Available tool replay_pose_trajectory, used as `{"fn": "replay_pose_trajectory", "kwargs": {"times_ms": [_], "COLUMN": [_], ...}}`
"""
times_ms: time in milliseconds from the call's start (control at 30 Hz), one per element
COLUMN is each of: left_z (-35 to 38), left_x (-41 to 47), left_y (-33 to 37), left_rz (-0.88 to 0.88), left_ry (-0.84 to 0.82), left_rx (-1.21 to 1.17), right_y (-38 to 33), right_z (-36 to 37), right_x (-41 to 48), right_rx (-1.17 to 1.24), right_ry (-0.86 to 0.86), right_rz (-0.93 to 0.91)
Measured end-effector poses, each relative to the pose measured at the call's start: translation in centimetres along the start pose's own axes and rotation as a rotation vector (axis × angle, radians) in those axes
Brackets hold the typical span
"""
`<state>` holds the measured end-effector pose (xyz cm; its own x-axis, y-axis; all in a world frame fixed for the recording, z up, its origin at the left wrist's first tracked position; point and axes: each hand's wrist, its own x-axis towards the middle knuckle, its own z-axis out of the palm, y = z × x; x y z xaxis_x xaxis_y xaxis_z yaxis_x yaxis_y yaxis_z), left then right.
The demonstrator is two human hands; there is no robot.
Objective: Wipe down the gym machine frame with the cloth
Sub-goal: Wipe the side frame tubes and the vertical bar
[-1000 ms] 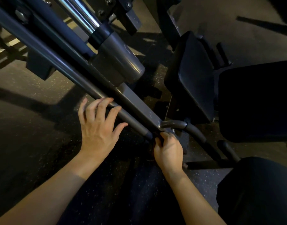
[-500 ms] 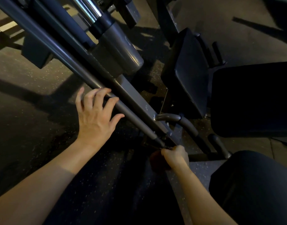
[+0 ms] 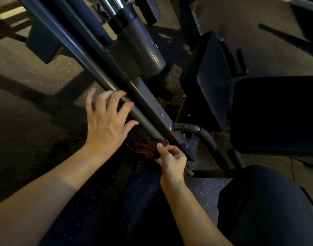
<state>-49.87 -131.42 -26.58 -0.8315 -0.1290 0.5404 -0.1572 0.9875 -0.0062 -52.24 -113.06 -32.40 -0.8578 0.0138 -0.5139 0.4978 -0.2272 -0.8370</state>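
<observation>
Head view, items listed from left to right. Floor (image 3: 28,121): dark speckled rubber matting, lit in patches at the far left and crossed by shadows. Left hand (image 3: 106,121): left of centre, back of the hand up, fingers spread and relaxed, holding nothing; its fingertips (image 3: 124,94) lie over the round frame tube, though actual contact cannot be confirmed. Round frame tube (image 3: 99,75): grey metal, running diagonally from the far left down to the near centre. Flat frame beam (image 3: 148,103): grey, rectangular in section, just beside the tube on its right and parallel to it. Cylinder housing (image 3: 143,48): thick grey sleeve mounted above the beam, with a chrome rod (image 3: 113,2) entering it from the far end. Cloth (image 3: 147,148): dark red, bunched, at the near lower end of the round tube and touching it. Right hand (image 3: 171,160): just near-right of the cloth, thumb and curled fingers pinching the cloth's near edge. Curved handle (image 3: 193,128): grey tube bending out of the beam's right side, with a dark grip farther along. Tilted black pad (image 3: 210,89): right of the beam, angled on edge. Large black pad (image 3: 276,112): far right, in deep shadow. Knee (image 3: 267,201): near right corner, in dark trousers.
</observation>
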Motion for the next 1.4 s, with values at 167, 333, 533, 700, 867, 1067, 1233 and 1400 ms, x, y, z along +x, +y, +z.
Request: {"fn": "replay_pose_trajectory", "kwargs": {"times_ms": [167, 333, 533, 700, 867, 1067, 1233, 1400], "left_z": [-0.2, -0.4, -0.9, -0.9, -0.2, 0.4, 1.0, 1.7], "left_x": [0.2, 0.3, 0.3, 0.2, 0.3, 0.0, -0.1, 0.2], "left_y": [0.1, 0.3, 0.6, 1.8, 2.6, 2.7, 2.1, 2.9], "left_rz": [-0.006, -0.021, 0.028, 0.085, 0.086, 0.079, 0.127, 0.19], "left_ry": [-0.006, -0.037, -0.028, -0.028, -0.083, -0.098, -0.058, -0.052], "left_rx": [-0.014, -0.01, 0.036, -0.014, -0.067, -0.073, -0.047, -0.047], "right_y": [-0.9, 0.3, -0.5, -0.3, 0.0, 0.9, 1.8, 3.2], "right_z": [-1.6, -5.5, -2.0, -5.3, -8.1, -6.4, -5.3, -7.9], "right_x": [0.3, 2.3, -0.9, 0.8, 3.1, 5.4, 5.3, 7.0], "right_rx": [-0.13, -0.252, -0.304, -0.178, -0.241, -0.384, -0.694, -0.821], "right_ry": [0.079, 0.537, -0.14, 0.365, 0.642, 0.491, 0.31, 0.47], "right_rz": [-0.141, 0.066, -0.234, -0.172, -0.103, -0.228, -0.592, -0.384]}}
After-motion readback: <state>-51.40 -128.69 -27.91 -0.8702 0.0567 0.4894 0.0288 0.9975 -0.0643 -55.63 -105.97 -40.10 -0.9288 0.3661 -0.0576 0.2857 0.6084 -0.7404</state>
